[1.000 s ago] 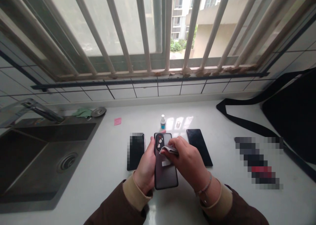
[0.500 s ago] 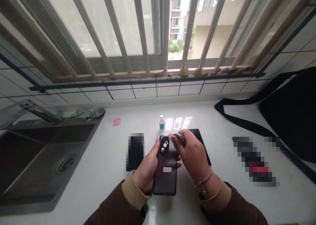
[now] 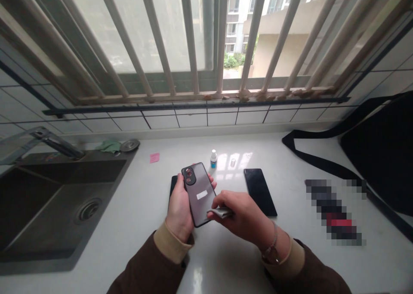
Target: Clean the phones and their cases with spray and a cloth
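Observation:
My left hand (image 3: 179,210) grips a dark phone in a case (image 3: 198,193), back side up, tilted to the left above the white counter (image 3: 135,216). A small white sticker sits on the phone's back. My right hand (image 3: 240,216) pinches a small folded grey cloth (image 3: 220,212) against the phone's lower right edge. A second black phone (image 3: 260,191) lies flat on the counter to the right. Another dark phone (image 3: 173,185) lies behind my left hand, mostly hidden. A small white dropper bottle (image 3: 213,159) stands just beyond.
A steel sink (image 3: 48,208) with a tap (image 3: 54,142) fills the left. A pink sticky note (image 3: 154,157), green rag (image 3: 109,146) and drain plug (image 3: 129,145) lie at the back. A black bag with strap (image 3: 380,152) sits right; a blurred object (image 3: 335,212) lies near it.
My left hand has swung the phone's top leftward and raised it. My right hand with the cloth has slid from the camera end down to the phone's lower edge.

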Tool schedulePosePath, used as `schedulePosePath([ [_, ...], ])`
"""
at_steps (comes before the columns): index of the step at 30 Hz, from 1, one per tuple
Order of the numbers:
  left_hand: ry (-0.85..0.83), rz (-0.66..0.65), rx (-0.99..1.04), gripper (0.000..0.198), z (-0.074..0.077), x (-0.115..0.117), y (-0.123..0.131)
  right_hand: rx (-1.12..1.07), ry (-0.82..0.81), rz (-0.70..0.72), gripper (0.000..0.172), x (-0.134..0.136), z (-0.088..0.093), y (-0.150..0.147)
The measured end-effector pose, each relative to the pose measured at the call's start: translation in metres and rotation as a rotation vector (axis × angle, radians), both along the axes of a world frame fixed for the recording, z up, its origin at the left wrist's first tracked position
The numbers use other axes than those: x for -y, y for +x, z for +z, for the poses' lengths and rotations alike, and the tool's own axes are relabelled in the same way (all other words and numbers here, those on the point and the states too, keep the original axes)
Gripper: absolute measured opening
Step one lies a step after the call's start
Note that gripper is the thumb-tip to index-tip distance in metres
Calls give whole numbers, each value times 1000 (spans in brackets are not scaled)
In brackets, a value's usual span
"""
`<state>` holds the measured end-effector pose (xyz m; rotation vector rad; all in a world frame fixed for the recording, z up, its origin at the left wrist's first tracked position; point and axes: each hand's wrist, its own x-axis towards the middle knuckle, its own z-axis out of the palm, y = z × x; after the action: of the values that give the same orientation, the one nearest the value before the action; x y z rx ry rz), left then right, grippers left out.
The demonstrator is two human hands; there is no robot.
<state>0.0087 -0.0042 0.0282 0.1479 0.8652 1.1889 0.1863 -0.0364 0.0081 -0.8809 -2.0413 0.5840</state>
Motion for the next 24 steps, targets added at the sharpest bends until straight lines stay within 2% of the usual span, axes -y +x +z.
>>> schedulePosePath([
  [6,33,-128,43,66,-5,4,5,44,-89,-155,18,-6,0,3],
  [11,92,-188,112,55,-4,9,14,76,-56,-289,21,-9,-2,7],
  [18,42,-400,122,52,-1,16,15,56,-70,-467,22,-13,0,13],
  [24,-58,-552,39,65,-1,17,12,93,-62,-623,24,-15,1,18],
])
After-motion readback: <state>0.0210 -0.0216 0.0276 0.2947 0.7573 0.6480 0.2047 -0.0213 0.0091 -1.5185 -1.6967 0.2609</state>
